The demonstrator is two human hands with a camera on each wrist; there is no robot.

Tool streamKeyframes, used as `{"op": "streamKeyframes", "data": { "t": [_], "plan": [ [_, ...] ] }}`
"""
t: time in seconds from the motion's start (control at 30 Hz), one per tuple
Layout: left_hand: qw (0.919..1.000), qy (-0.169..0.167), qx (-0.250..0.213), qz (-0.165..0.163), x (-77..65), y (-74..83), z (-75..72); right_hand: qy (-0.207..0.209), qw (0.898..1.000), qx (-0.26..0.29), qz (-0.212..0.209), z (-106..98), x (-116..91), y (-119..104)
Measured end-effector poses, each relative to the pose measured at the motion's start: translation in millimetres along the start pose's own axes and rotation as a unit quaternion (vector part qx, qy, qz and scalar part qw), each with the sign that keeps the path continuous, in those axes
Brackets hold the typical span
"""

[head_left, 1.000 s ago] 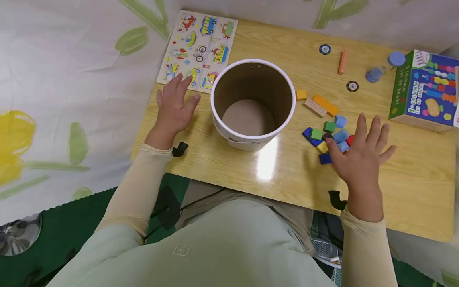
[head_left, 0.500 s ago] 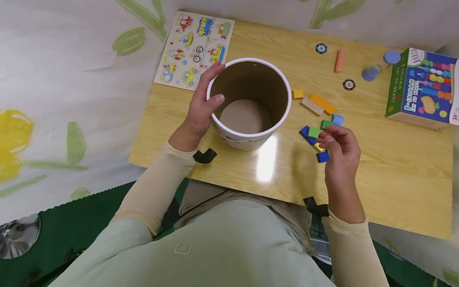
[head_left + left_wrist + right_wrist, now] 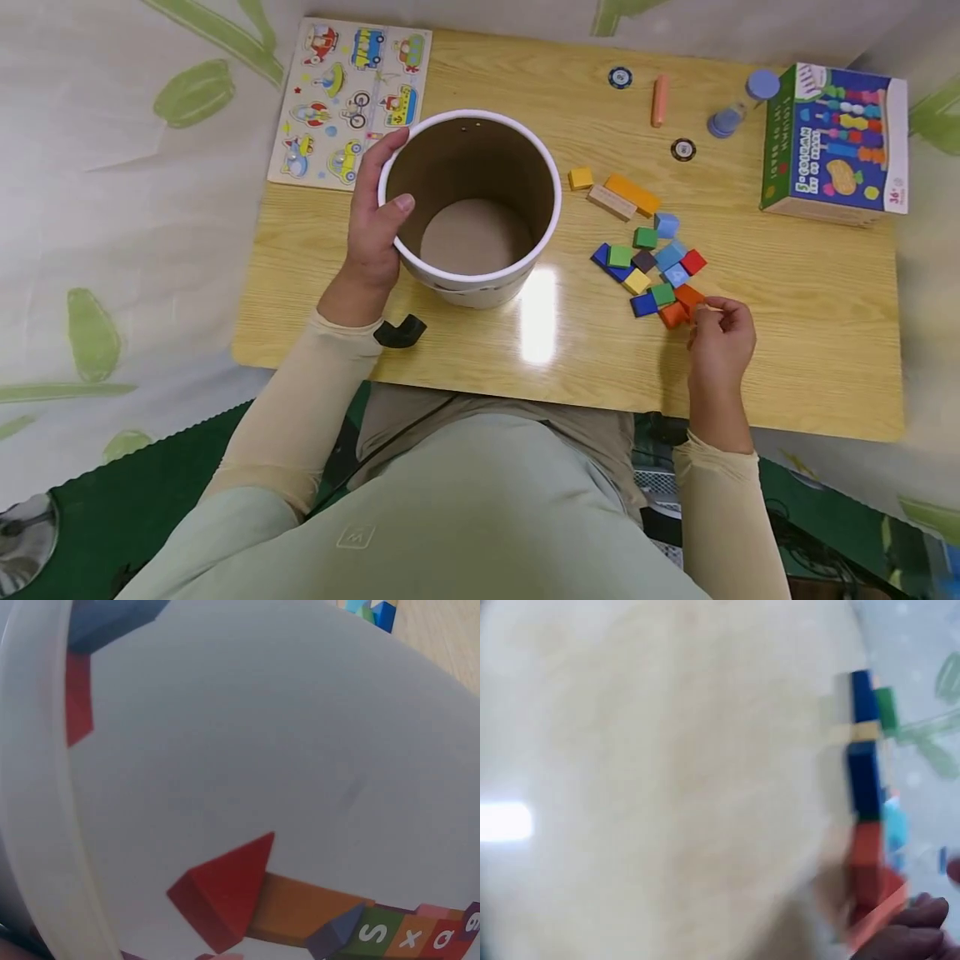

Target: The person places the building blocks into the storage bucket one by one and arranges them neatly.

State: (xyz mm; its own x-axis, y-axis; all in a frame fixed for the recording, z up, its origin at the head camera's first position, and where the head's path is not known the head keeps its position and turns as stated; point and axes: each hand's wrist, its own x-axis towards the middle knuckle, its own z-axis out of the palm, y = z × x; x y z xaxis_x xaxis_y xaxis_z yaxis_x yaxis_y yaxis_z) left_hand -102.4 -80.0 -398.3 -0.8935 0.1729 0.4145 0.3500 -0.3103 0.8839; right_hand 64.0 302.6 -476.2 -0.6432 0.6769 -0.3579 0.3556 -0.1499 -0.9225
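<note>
1. At the left side of the bucket (image 3: 486, 295), most of your left hand's (image 3: 371, 233) fingers lie out of sight beneath the rim; in the left wrist view the printed wall fills nearly everything and cuts off the hand.
2. Over by the blocks, your right hand (image 3: 722, 346) hides its own fingertips from above, and the right wrist view is blurred, with only part of the fingers showing at the lower right corner.
3. Your left grip is clamped on the bucket: thumb hooked over the rim to the inside, fingers around the outside.
4. Your right fingers are curled, their tips drawn close together at the right end of an orange-red block (image 3: 688, 297); you cannot tell from these views whether they pinch it or only touch it.
5. That block lies at the near right edge of the block cluster, beside a second orange-red block (image 3: 673, 315) and a green block (image 3: 663, 293). The bucket is on the table (image 3: 795, 333), left of the cluster.
6. Your left forearm slants up and inward to the bucket; your right forearm points forward, with that hand nearer your body.
</note>
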Motion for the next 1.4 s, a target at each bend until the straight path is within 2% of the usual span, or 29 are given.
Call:
{"op": "streamKeyframes", "data": {
  "t": [0.07,0.13,0.23,0.33,0.43,0.63,0.7,0.77,0.87,0.93,0.97,1.07,1.17,1.23,1.3,1.4],
  "plan": [
    [1.0,0.001,0.003,0.004,0.3,1.5,-0.2,-0.001,0.994,-0.105,0.024,-3,3,9],
    [1.0,0.001,0.004,0.008,1.1,2.1,0.1,-0.004,0.98,-0.196,0.022,-4,2,16],
    [0.9999,0.0,0.005,0.012,1.7,1.6,0.1,-0.006,0.964,-0.267,0.003,-3,-1,19],
    [0.9999,0.0,0.007,0.011,1.2,0.9,-0.5,-0.01,0.954,-0.301,-0.007,-1,-2,20],
    [0.9999,-0.001,0.011,0.008,0.3,0.9,-1.2,-0.015,0.947,-0.32,0.009,-1,-2,20],
    [1.0,-0.001,0.009,0.0,-0.5,1.3,-1.7,-0.016,0.946,-0.322,0.025,-1,-2,18],
    [1.0,0.0,0.004,-0.001,-0.9,1.5,-1.9,-0.02,0.949,-0.313,0.022,-1,-4,13],
    [1.0,0.0,-0.001,-0.003,-1.4,2.5,-2.6,-0.027,0.956,-0.291,0.009,2,-8,0],
    [0.9999,-0.003,-0.004,-0.013,-1.6,3.3,-3.2,-0.05,0.969,-0.238,-0.037,8,-18,-30],
    [0.9998,-0.005,-0.005,-0.018,-1.4,2.9,-3.2,-0.078,0.973,-0.2,-0.081,15,-27,-57],
    [0.9998,-0.006,-0.007,-0.02,-1.3,2.2,-3.1,-0.096,0.972,-0.186,-0.105,19,-32,-71],
    [0.9997,-0.006,-0.004,-0.023,-1.0,0.7,-3.2,-0.157,0.96,-0.162,-0.168,39,-51,-115],
    [0.9997,-0.004,-0.003,-0.025,-0.9,0.5,-3.5,-0.221,0.935,-0.16,-0.224,65,-74,-154],
    [0.9996,-0.002,-0.004,-0.026,-1.2,1.5,-3.5,-0.261,0.92,-0.159,-0.247,84,-90,-173],
    [0.9996,0.0,-0.005,-0.027,-1.6,4.2,-2.9,-0.298,0.905,-0.17,-0.252,103,-104,-187],
    [0.9997,0.005,-0.006,-0.025,-2.2,11.9,-0.5,-0.336,0.898,-0.17,-0.229,125,-118,-197]
  ]
}}
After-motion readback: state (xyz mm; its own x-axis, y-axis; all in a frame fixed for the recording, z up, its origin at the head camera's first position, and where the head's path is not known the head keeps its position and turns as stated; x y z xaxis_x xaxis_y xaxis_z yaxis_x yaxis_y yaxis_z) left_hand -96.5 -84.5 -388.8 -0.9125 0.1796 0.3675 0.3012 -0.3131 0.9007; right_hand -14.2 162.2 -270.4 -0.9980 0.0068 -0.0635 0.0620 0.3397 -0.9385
